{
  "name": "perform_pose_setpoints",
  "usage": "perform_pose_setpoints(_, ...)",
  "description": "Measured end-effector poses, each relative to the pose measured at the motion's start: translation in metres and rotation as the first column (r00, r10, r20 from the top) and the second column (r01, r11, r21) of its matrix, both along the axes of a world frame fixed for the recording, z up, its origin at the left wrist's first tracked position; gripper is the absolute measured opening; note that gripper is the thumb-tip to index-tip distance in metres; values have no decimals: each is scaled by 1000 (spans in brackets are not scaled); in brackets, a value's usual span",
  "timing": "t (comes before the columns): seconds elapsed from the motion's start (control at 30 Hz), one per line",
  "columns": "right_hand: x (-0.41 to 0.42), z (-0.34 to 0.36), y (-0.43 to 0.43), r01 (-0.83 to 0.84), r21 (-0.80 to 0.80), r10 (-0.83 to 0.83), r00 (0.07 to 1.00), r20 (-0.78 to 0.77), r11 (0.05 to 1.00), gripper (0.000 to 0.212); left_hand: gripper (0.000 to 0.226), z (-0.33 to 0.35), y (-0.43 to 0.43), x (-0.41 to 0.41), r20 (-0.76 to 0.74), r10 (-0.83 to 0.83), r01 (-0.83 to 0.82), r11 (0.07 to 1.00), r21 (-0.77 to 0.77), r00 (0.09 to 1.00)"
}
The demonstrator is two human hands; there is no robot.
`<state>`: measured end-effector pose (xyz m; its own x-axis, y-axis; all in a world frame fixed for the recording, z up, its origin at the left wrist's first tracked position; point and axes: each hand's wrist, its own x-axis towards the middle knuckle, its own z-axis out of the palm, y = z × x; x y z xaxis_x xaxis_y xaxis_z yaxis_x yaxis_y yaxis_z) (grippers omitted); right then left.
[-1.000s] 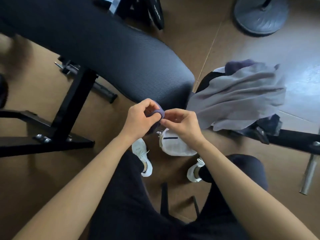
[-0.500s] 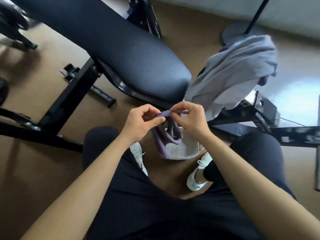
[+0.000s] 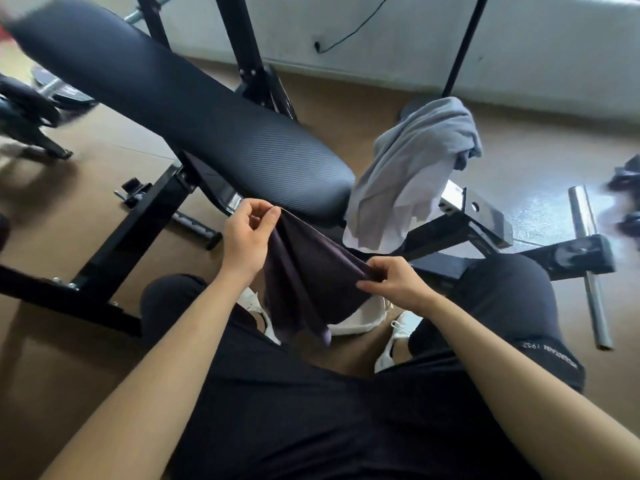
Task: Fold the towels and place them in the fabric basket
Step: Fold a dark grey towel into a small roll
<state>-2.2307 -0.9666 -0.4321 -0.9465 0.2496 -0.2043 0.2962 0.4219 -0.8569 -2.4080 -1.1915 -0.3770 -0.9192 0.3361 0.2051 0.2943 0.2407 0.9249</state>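
A dark purple towel hangs spread between my hands, above my feet. My left hand pinches its upper corner close to the bench pad's end. My right hand pinches the other corner, lower and to the right. Below the towel the white fabric basket stands on the floor between my white shoes, mostly hidden by the cloth. A grey towel lies draped in a heap over the metal frame to the right of the bench.
A black padded weight bench slants across the left and centre, with its black steel legs on the brown floor. A chrome bar and frame lie at the right. A black stand pole and a cable run along the pale wall.
My hands have drawn apart, and the bunched purple towel has opened out between them. The view has tilted upward, so the wall and more of the bench show.
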Motion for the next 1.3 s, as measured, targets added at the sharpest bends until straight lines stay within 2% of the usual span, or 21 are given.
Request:
perform_pose_setpoints(0.13,1,16,0,111,-62,-113,993,-31,992,9,14,-10,-14,-19,16,11,-9,996,-84,1000)
perform_pose_setpoints(0.2,-5,25,-2,153,-67,-159,982,-100,986,12,14,-16,-15,-18,31,-12,15,993,-115,999)
perform_pose_setpoints(0.3,-13,30,-7,253,-28,-253,939,-235,967,4,13,-31,-7,-9,76,-44,53,990,-132,996)
perform_pose_setpoints(0.4,-15,24,-8,310,15,-292,909,-299,951,34,16,-45,4,6,120,-107,123,984,-133,987)
perform_pose_setpoints(0.47,-15,18,-10,267,48,-242,926,-290,963,54,16,-52,11,20,155,-151,170,978,-120,976)
perform_pose_setpoints(0.53,-17,9,-14,179,101,-145,948,-283,979,60,15,-58,16,38,194,-180,202,974,-99,964)
perform_pose_setpoints(0.67,-18,-13,-21,30,159,4,978,-209,987,54,12,-70,23,66,267,-246,277,957,-84,932)
perform_pose_setpoints(0.77,-14,-22,-25,-39,144,59,988,-140,989,29,14,-79,22,72,260,-309,343,934,-99,915)
perform_pose_setpoints(0.87,-14,-25,-26,-28,135,44,993,-113,990,11,19,-87,19,70,264,-326,366,923,-118,908)
perform_pose_setpoints(1.0,-17,-23,-14,81,120,-72,994,-82,989,12,21,-93,17,67,312,-365,432,884,-179,877)
perform_pose_setpoints(1.07,-16,-21,-8,149,114,-139,986,-88,982,12,20,-96,16,66,282,-396,465,851,-243,874)
perform_pose_setpoints(1.17,-14,-21,1,272,93,-261,958,-120,958,9,10,-100,16,64,225,-414,469,820,-329,882)
perform_pose_setpoints(1.3,-13,-20,11,431,36,-423,896,-135,902,12,9,-100,16,62,251,-429,497,763,-413,868)
